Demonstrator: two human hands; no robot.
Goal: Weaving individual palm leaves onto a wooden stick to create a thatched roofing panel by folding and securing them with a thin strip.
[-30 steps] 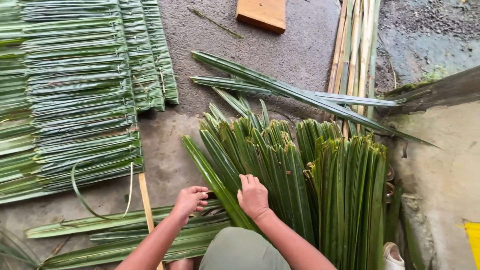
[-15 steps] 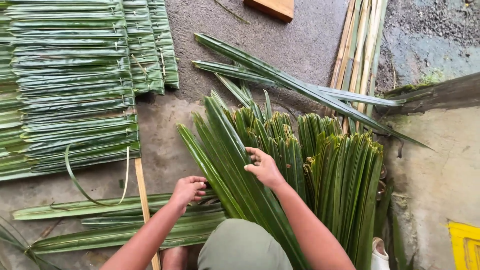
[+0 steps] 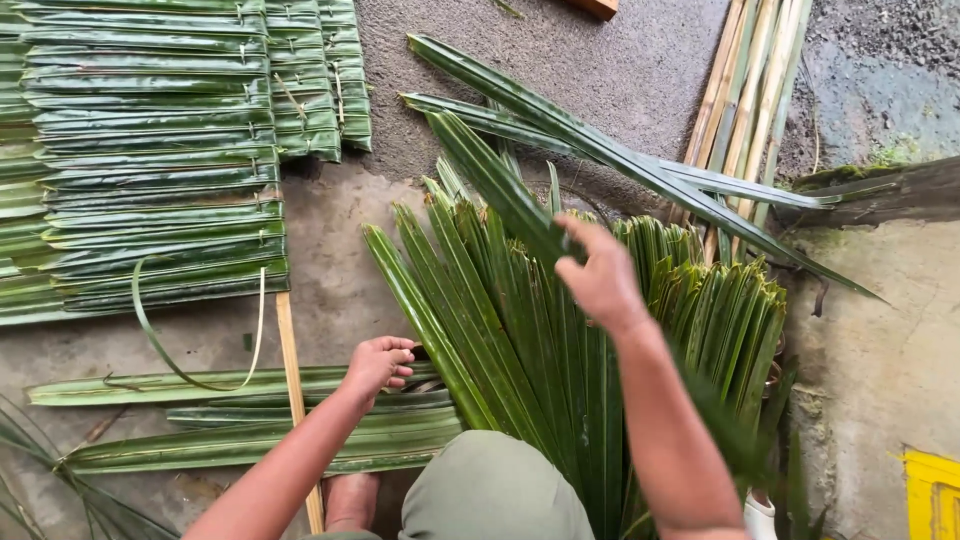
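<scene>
A bundle of long green palm leaves leans in front of me, fanned upward. My right hand is raised over the bundle and grips one leaf, which sticks up and away to the left. My left hand rests lower left, fingers curled on flat leaves lying on the concrete beside a thin wooden stick. My knee in green cloth is at the bottom middle.
Stacked woven leaf panels cover the upper left floor. Pale bamboo poles lie at the upper right, with two long loose leaves across them. A concrete ledge and a yellow object are on the right.
My right hand has lifted from low on the bundle, drawing one leaf up and out. My left hand has shifted slightly right along the flat leaves. The view has moved closer.
</scene>
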